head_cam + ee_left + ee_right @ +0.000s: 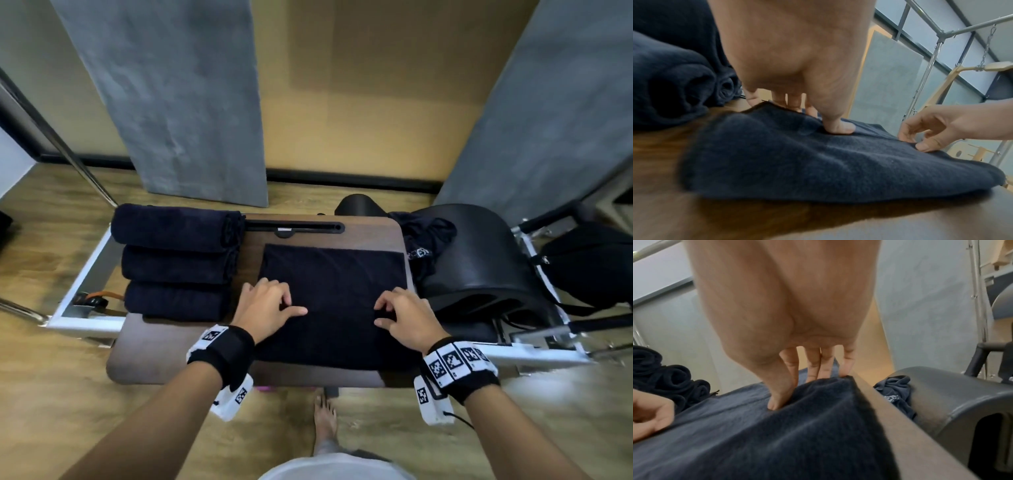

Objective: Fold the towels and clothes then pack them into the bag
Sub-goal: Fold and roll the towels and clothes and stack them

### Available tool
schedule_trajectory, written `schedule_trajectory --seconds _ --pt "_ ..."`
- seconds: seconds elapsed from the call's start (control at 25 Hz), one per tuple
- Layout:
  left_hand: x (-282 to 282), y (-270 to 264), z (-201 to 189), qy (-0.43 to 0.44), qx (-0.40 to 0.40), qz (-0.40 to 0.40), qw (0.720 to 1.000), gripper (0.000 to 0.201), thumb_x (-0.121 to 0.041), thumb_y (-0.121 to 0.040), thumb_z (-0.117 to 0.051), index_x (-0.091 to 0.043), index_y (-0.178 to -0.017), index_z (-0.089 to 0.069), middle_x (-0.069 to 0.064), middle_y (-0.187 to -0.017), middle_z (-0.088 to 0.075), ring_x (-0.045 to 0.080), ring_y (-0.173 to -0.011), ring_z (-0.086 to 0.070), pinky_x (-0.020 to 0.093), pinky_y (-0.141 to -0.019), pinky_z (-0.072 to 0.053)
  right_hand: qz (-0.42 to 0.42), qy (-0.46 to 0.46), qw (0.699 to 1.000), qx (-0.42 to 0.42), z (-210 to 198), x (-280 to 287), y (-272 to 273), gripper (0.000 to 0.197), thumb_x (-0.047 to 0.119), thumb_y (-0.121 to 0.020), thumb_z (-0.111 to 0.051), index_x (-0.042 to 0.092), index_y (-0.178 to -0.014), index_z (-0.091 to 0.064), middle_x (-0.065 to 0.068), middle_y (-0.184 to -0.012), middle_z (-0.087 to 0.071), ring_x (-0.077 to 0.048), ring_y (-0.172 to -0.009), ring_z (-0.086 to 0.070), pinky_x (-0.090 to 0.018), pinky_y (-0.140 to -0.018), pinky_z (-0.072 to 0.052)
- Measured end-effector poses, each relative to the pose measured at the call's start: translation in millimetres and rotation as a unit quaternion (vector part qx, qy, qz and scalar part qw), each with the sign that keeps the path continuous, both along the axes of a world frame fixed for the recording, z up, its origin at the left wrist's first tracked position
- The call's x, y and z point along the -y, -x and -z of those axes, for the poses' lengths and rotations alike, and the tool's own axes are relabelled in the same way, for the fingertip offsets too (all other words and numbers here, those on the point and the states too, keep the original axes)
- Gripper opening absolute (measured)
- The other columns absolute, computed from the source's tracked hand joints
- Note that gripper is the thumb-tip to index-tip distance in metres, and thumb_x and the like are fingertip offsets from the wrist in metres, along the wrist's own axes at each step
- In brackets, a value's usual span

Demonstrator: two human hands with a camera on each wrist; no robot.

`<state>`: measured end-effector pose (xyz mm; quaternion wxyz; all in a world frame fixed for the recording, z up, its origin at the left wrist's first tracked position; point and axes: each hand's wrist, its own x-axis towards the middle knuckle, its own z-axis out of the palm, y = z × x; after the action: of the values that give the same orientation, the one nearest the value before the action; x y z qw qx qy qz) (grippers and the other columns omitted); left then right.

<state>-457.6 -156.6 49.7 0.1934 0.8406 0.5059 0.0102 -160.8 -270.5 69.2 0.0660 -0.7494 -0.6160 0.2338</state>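
A dark navy towel (pixel 332 291) lies flat on the brown table (pixel 178 356). My left hand (pixel 270 303) is at its left edge and my right hand (pixel 399 313) near its right edge. In the left wrist view the left hand (pixel 816 116) pinches a raised fold of the towel (pixel 818 162), thumb on top and fingers behind. In the right wrist view the right hand (pixel 799 386) pinches the towel (pixel 797 434) the same way. Three rolled towels (pixel 178 263) sit at the left. Crumpled dark clothes (pixel 424 240) lie at the right. A black bag (pixel 589 263) is at the far right.
A black curved barrel (pixel 479 260) stands right of the table, with the clothes draped on it. A white metal frame (pixel 85 270) runs under the table. A dark slot (pixel 294 226) lies along the table's far edge. A bare foot (pixel 325 421) stands on the wooden floor.
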Motion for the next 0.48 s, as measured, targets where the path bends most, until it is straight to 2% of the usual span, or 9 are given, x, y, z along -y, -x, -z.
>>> schedule_trajectory --seconds 0.08,0.16,0.24,0.36,0.48 --pt "4.9 11.7 -4.3 0.003 -0.047 0.009 0.999 0.047 -0.078 -0.087 -0.061 -0.032 -0.098 -0.058 -0.013 -0.100 -0.056 0.015 -0.111 -0.049 0.041 -0.091 -0.033 0.015 0.009 0.999 0.046 -3.3 10.5 -0.2 0.019 0.031 -0.094 -0.072 0.032 -0.110 -0.061 0.011 -0.110 -0.050 -0.013 -0.117 -0.046 -0.042 -0.104 -0.036" --pt "10.6 21.9 -7.2 0.002 -0.061 0.004 0.998 0.042 -0.070 -0.093 -0.060 -0.030 -0.105 -0.059 -0.011 -0.106 -0.056 0.017 -0.116 -0.048 0.042 -0.097 -0.033 0.031 0.007 0.998 0.054 -6.4 19.1 -0.5 0.018 0.025 -0.095 -0.068 0.033 -0.105 -0.056 0.011 -0.111 -0.051 -0.016 -0.118 -0.047 -0.043 -0.102 -0.034" --pt "16.6 28.5 -10.3 0.015 -0.007 -0.024 1.000 0.027 -0.054 -0.100 -0.063 -0.029 -0.109 -0.058 -0.012 -0.104 -0.054 0.020 -0.116 -0.050 0.040 -0.097 -0.031 0.054 -0.004 0.998 0.025 -8.4 26.2 -1.5 0.024 0.013 -0.095 -0.064 0.033 -0.099 -0.051 0.010 -0.107 -0.061 -0.019 -0.111 -0.055 -0.043 -0.100 -0.035" --pt "20.1 28.7 -17.3 0.060 0.093 -0.096 0.989 0.010 -0.035 -0.104 -0.066 -0.031 -0.107 -0.058 -0.008 -0.105 -0.064 0.027 -0.113 -0.056 0.035 -0.094 -0.027 0.120 -0.049 0.989 -0.075 -13.8 28.9 -6.8 0.028 0.003 -0.094 -0.063 0.029 -0.103 -0.064 0.007 -0.108 -0.070 -0.021 -0.109 -0.063 -0.043 -0.102 -0.043" --pt "9.8 21.5 -23.3 0.054 0.197 -0.149 0.967 0.008 -0.025 -0.101 -0.070 -0.029 -0.104 -0.064 -0.005 -0.108 -0.070 0.026 -0.111 -0.063 0.044 -0.101 -0.042 0.163 -0.133 0.966 -0.147 -25.1 17.8 -15.0 0.023 0.002 -0.093 -0.070 0.023 -0.102 -0.077 0.003 -0.105 -0.075 -0.017 -0.106 -0.066 -0.031 -0.095 -0.049"
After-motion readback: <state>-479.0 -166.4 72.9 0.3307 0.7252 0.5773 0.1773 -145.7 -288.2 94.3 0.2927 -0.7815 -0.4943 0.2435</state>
